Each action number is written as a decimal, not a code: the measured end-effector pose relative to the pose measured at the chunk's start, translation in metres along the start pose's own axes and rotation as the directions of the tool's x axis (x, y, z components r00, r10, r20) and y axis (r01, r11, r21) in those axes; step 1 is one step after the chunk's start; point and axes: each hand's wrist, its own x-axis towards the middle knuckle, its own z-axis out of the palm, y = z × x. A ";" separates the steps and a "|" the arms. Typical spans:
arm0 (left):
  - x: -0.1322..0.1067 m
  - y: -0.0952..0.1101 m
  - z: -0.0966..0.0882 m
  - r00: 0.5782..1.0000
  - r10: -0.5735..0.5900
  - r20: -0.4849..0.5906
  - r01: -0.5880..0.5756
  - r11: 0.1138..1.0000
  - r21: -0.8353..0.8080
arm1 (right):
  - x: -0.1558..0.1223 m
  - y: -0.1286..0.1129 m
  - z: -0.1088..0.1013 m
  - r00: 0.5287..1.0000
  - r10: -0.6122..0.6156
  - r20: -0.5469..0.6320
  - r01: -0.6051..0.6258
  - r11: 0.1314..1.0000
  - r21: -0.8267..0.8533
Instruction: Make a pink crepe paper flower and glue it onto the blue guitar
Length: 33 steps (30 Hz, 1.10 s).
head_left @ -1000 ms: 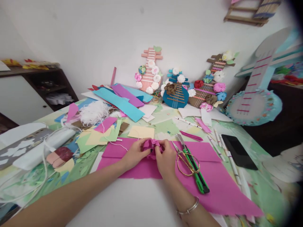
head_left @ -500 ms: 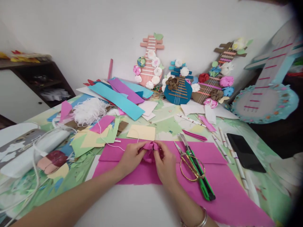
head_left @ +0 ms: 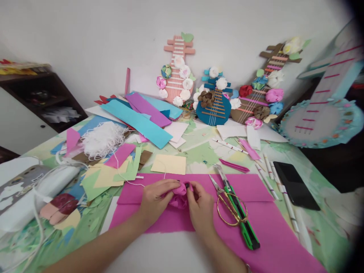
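Observation:
Between my two hands is a magenta crepe paper flower (head_left: 179,198) with crumpled, folded petals. My left hand (head_left: 157,199) pinches its left side, thumb and fingers closed on the paper. On the other side my right hand (head_left: 200,204) grips the petal edge between thumb and fingertips. Both hands hover over a large magenta crepe paper sheet (head_left: 244,189), which has a fold along its upper part. Gold-handled scissors (head_left: 227,203) lie on the sheet right of my right hand, crossing a green utility knife (head_left: 240,212). White string (head_left: 125,176) runs toward my left hand.
A tangle of white string (head_left: 102,140) and coloured paper scraps (head_left: 109,174) cover the left. Blue paper strips (head_left: 136,121) lie behind. Paper-flowered cardboard lutes (head_left: 213,110) lean on the wall. A black phone (head_left: 295,185) and several striped sticks (head_left: 230,146) are at right.
The view has shifted slightly, so the hands and sheet appear a little lower. My fingers have shifted on the paper flower, and more of its rounded petals shows between them.

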 end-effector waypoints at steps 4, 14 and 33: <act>0.000 -0.005 -0.001 0.994 0.087 0.059 -0.090 0.995 0.046 | 0.001 0.002 -0.002 0.997 -0.075 -0.030 0.074 0.997 -0.031; 0.001 -0.012 -0.003 0.997 -0.006 0.077 0.001 0.998 0.056 | -0.003 0.006 -0.003 0.902 -0.428 0.063 0.432 0.892 -0.131; -0.001 -0.003 -0.002 0.930 -0.332 0.158 0.334 0.943 0.014 | -0.006 0.003 -0.002 0.987 -0.137 -0.077 0.128 0.985 -0.115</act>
